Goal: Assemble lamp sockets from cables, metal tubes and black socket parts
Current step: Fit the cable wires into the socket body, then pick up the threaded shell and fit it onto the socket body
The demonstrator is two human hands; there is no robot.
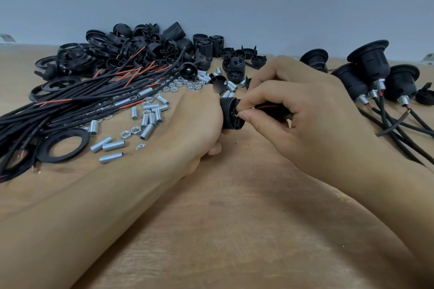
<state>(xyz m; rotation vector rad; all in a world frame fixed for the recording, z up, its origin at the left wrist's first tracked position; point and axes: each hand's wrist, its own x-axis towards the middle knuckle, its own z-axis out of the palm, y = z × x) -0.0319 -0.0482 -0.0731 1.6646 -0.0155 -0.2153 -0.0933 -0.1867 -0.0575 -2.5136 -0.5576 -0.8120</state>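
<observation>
Centrally, socket body (231,114) between left hand (199,122) and right hand (296,110)

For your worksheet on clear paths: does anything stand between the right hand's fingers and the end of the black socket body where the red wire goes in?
Nothing visible does. The right hand already pinches the red wire right at the end face of the black socket body, which the left hand grips. Loose metal tubes lie off to the left.

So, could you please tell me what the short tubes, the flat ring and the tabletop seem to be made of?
The short tubes look like bright plated metal: silvery, with fine ridges suggesting thread. The flat ring appears to be black moulded plastic with a dull sheen, though painted metal can't be excluded. The tabletop looks like unfinished plywood or similar board: tan, matte, streaked grain.
</observation>
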